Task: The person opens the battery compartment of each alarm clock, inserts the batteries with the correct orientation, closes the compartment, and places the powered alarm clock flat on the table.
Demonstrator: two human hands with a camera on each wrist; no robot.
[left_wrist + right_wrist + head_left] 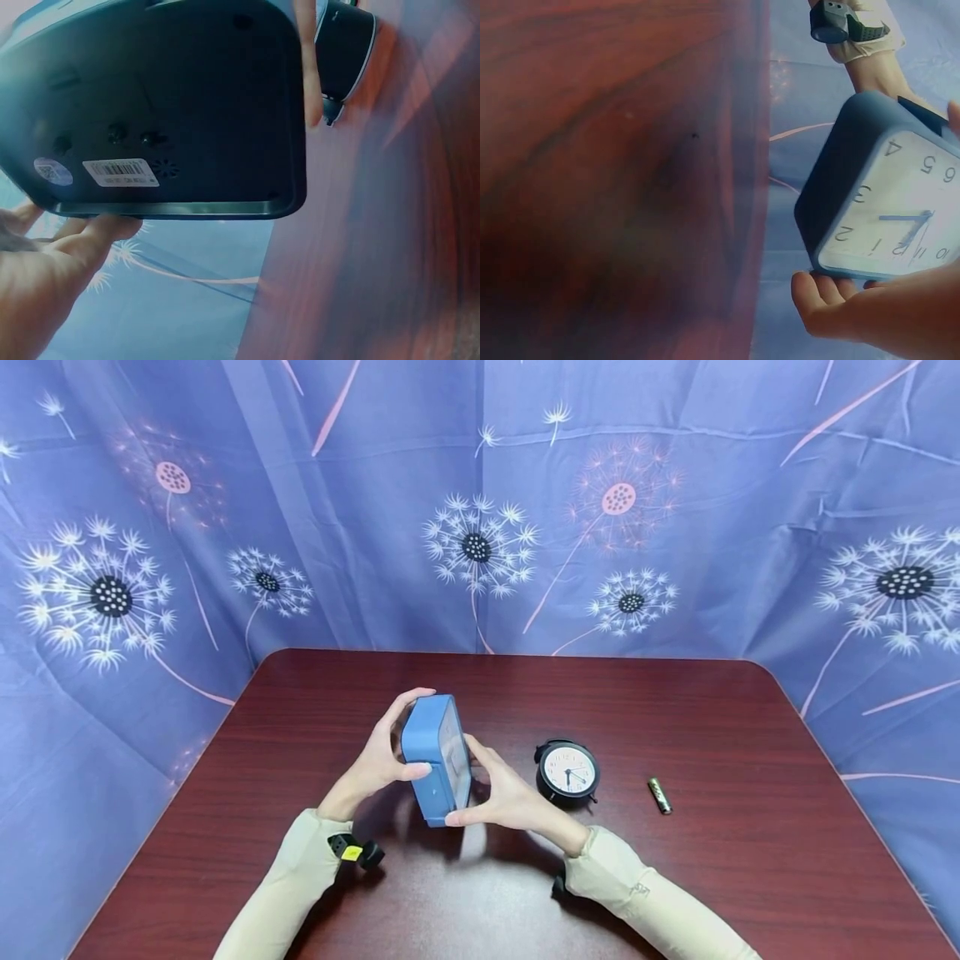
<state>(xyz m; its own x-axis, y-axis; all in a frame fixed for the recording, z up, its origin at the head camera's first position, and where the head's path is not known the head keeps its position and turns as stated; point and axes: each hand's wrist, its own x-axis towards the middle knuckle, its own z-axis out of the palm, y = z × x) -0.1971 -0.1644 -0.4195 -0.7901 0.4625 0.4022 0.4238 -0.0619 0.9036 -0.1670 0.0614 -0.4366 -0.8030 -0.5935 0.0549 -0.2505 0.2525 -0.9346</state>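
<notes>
A blue square clock is between both hands over the table, tilted with its white dial turned to the right. My left hand grips it from the left, thumb across the near side and fingers round the far edge. On the dial side, my right hand holds it with the thumb at the near lower corner and fingers at the farther edge. In the left wrist view the dark back of the clock shows small knobs and a barcode label. The right wrist view shows the numbered dial upside down.
A round black alarm clock stands just right of my right hand. Farther right, one battery lies on the dark red wooden table. A blue curtain with dandelion prints hangs behind the table and along its sides.
</notes>
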